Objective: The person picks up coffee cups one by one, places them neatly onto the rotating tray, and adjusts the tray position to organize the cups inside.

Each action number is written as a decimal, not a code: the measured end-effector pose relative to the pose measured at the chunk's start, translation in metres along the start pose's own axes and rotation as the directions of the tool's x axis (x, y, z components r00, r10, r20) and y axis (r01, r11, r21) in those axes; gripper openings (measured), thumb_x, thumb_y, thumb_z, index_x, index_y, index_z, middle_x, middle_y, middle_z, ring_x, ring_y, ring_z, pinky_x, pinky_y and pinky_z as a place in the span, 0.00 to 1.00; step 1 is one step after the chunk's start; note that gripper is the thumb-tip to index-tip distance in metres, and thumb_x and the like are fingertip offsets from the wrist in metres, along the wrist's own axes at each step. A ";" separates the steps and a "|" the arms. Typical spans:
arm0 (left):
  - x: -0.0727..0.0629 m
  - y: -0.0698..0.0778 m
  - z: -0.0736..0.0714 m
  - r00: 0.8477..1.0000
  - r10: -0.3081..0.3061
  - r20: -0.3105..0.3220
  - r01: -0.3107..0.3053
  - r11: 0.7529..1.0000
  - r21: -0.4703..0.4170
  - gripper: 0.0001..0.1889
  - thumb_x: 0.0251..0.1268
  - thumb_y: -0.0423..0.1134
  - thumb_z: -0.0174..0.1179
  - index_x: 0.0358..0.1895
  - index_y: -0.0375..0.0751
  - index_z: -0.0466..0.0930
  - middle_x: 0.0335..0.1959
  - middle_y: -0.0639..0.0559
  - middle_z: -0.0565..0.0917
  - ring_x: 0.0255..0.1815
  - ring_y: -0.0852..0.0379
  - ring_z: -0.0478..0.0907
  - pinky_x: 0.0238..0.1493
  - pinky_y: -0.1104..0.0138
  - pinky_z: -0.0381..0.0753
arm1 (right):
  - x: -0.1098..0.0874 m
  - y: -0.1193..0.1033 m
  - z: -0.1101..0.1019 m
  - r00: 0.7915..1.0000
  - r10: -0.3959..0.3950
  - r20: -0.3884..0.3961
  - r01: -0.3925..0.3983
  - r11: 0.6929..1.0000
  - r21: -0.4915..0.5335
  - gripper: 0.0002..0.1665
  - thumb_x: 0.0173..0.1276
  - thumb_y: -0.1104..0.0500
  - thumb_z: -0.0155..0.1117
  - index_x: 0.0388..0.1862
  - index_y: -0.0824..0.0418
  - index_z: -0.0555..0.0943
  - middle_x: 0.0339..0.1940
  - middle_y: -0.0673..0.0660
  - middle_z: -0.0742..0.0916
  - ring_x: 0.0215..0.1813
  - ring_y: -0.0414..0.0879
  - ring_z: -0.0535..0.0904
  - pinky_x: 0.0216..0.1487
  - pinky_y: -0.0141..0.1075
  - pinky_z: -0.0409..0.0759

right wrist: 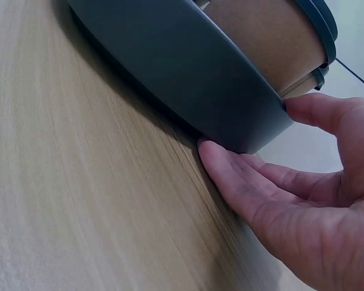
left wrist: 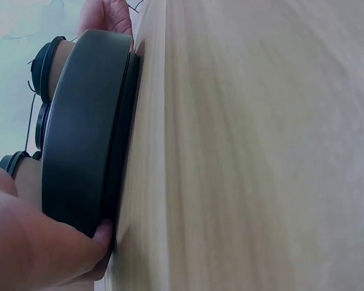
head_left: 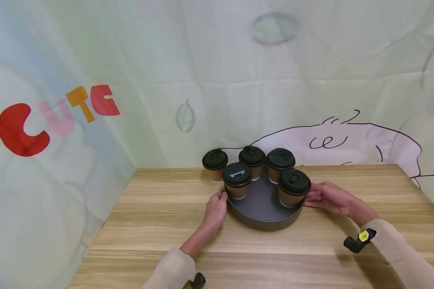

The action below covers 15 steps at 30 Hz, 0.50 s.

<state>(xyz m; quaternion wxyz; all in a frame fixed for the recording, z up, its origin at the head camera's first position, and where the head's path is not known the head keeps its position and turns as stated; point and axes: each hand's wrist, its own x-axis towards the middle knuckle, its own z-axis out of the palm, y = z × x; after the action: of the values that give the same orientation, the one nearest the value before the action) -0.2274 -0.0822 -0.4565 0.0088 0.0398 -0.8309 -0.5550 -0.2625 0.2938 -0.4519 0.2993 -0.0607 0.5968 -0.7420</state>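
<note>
A round dark grey tray point(head_left: 260, 214) with a thick side wall stands on the wooden table. Several brown paper coffee cups with black lids are on it, among them a front-right cup point(head_left: 293, 188) and a front-left cup point(head_left: 236, 180). My left hand point(head_left: 215, 209) grips the tray's left side, its fingertips low on the wall in the left wrist view. On the opposite side, my right hand point(head_left: 332, 198) pinches the tray. In the right wrist view its thumb presses the upper rim, with the other fingers at the bottom edge.
Another lidded coffee cup point(head_left: 215, 165) stands behind the tray's left side, off the tray, near the table's back edge. A pale printed curtain point(head_left: 202, 80) hangs behind the wooden table point(head_left: 159, 228). Dark camera mounts point(head_left: 358, 242) are worn at both wrists.
</note>
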 end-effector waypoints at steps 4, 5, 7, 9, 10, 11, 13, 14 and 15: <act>0.006 0.001 -0.007 0.999 -0.036 -0.005 0.036 0.999 -0.007 0.23 0.80 0.39 0.47 0.65 0.26 0.77 0.37 0.40 0.83 0.41 0.47 0.80 0.53 0.53 0.79 | 0.000 0.000 0.001 1.000 -0.007 0.004 0.007 1.000 0.005 0.19 0.86 0.62 0.43 0.50 0.63 0.85 0.50 0.64 0.90 0.54 0.50 0.87 0.62 0.45 0.82; 0.008 0.000 -0.010 0.999 -0.051 -0.009 0.051 0.999 -0.010 0.23 0.79 0.40 0.47 0.66 0.25 0.76 0.39 0.40 0.83 0.42 0.47 0.80 0.54 0.54 0.78 | 0.000 0.000 0.001 1.000 -0.009 0.004 0.009 1.000 0.004 0.19 0.86 0.62 0.43 0.50 0.63 0.85 0.50 0.64 0.90 0.54 0.50 0.87 0.62 0.45 0.82; 0.013 0.001 -0.017 0.997 -0.068 -0.027 0.067 0.997 -0.022 0.27 0.77 0.41 0.50 0.70 0.24 0.71 0.49 0.37 0.84 0.50 0.45 0.81 0.62 0.52 0.76 | 0.001 0.001 0.000 1.000 -0.011 0.003 0.011 1.000 0.003 0.19 0.86 0.62 0.44 0.50 0.63 0.85 0.50 0.63 0.90 0.54 0.50 0.87 0.61 0.45 0.82; 0.020 0.003 -0.027 0.996 -0.069 -0.056 0.067 0.997 -0.037 0.31 0.74 0.42 0.53 0.73 0.24 0.66 0.61 0.33 0.80 0.60 0.40 0.78 0.68 0.49 0.72 | 0.001 0.001 0.000 1.000 -0.013 0.003 0.013 1.000 0.002 0.20 0.86 0.62 0.44 0.50 0.63 0.85 0.50 0.63 0.90 0.54 0.50 0.87 0.61 0.44 0.82; 0.024 0.004 -0.031 0.995 -0.060 -0.074 0.057 0.997 -0.044 0.32 0.73 0.42 0.54 0.74 0.25 0.64 0.65 0.32 0.77 0.64 0.39 0.76 0.69 0.48 0.71 | 0.001 0.002 0.000 1.000 -0.014 0.004 0.014 1.000 0.002 0.20 0.86 0.62 0.43 0.49 0.62 0.85 0.49 0.63 0.90 0.53 0.50 0.87 0.61 0.44 0.83; 0.028 0.005 -0.036 0.995 -0.047 -0.093 0.042 0.997 -0.057 0.34 0.72 0.42 0.56 0.75 0.26 0.63 0.69 0.31 0.74 0.68 0.37 0.73 0.71 0.48 0.70 | 0.001 0.001 0.000 1.000 -0.014 0.004 0.014 1.000 0.004 0.20 0.86 0.63 0.43 0.49 0.62 0.86 0.49 0.63 0.90 0.53 0.50 0.87 0.61 0.44 0.83; 0.037 0.007 -0.044 0.993 0.000 -0.122 -0.009 0.998 -0.066 0.37 0.70 0.41 0.61 0.76 0.27 0.60 0.71 0.30 0.71 0.71 0.35 0.70 0.72 0.47 0.69 | 0.000 0.001 0.000 1.000 -0.017 0.005 0.017 1.000 0.008 0.21 0.86 0.63 0.43 0.48 0.62 0.86 0.49 0.62 0.90 0.53 0.49 0.88 0.60 0.43 0.83; 0.041 0.008 -0.049 0.991 0.031 -0.130 -0.039 0.997 -0.062 0.38 0.69 0.40 0.63 0.77 0.26 0.59 0.72 0.29 0.70 0.71 0.35 0.69 0.72 0.47 0.69 | 0.000 0.001 0.001 1.000 -0.017 0.006 0.016 1.000 0.009 0.21 0.86 0.62 0.42 0.48 0.61 0.86 0.48 0.62 0.90 0.52 0.49 0.88 0.60 0.43 0.83; 0.046 0.009 -0.052 0.989 0.064 -0.134 -0.071 0.996 -0.046 0.40 0.67 0.40 0.65 0.77 0.27 0.58 0.72 0.29 0.69 0.72 0.34 0.68 0.72 0.46 0.69 | 0.000 0.001 0.001 1.000 -0.016 0.006 0.016 1.000 0.009 0.22 0.86 0.62 0.42 0.48 0.61 0.87 0.48 0.62 0.90 0.52 0.49 0.88 0.60 0.44 0.83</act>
<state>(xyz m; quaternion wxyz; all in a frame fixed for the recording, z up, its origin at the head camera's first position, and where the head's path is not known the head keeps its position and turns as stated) -0.2706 -0.1302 -0.4294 0.0839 0.0483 -0.8149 -0.5715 -0.2617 0.2925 -0.4529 0.2954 -0.0667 0.5921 -0.7468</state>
